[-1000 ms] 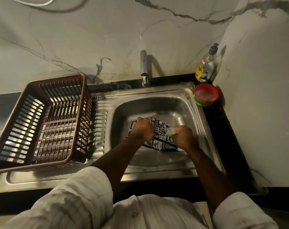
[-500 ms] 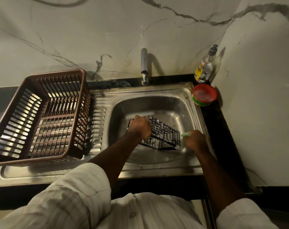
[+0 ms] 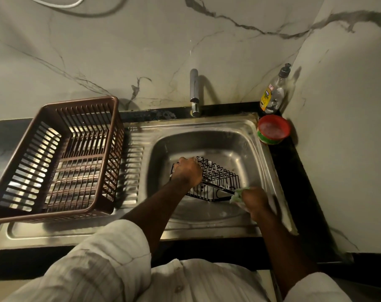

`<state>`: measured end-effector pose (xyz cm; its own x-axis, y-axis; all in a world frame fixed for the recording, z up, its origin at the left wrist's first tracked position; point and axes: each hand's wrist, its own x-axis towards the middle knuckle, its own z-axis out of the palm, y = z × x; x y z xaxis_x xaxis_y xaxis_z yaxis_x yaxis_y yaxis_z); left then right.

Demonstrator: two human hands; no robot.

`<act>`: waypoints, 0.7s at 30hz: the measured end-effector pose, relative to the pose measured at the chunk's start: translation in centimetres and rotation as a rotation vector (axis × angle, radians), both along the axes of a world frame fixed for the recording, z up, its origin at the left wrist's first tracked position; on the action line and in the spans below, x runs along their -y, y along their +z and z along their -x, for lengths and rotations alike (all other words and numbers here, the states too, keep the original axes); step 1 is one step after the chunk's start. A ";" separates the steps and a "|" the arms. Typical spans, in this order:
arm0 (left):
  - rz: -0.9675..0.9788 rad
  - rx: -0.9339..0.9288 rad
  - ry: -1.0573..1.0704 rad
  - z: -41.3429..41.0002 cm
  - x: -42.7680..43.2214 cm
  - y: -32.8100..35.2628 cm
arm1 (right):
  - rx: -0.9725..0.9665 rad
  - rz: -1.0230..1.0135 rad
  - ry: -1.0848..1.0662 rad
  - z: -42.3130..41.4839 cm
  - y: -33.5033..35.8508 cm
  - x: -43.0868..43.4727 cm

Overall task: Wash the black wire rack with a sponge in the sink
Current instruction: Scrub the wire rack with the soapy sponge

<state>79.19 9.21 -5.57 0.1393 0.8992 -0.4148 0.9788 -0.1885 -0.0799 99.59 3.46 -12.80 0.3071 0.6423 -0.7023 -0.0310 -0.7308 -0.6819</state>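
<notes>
"Black wire rack (image 3: 217, 177), where is it sitting?"

"Centre of the frame, tilted in the sink (image 3: 228, 140) basin. My left hand (image 3: 188, 172) curls over its upper-left end, I judge to prop and steady it. My right hand (image 3: 253, 198) is closed round the green sponge (image 3: 237, 196), pressed at the rack's lower-right corner."

"Room to scrub?"

"Some. The basin's right wall is near that hand, so I'd keep strokes short. Bare steel lies toward the tap (image 3: 194, 92). The brown basket (image 3: 80, 100) stands well apart on the drainer, left of frame."
</notes>
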 end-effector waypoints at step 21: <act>0.054 -0.029 -0.055 0.1 -0.8 -0.2 | 0.217 -0.214 0.370 0.8 3.1 -1.1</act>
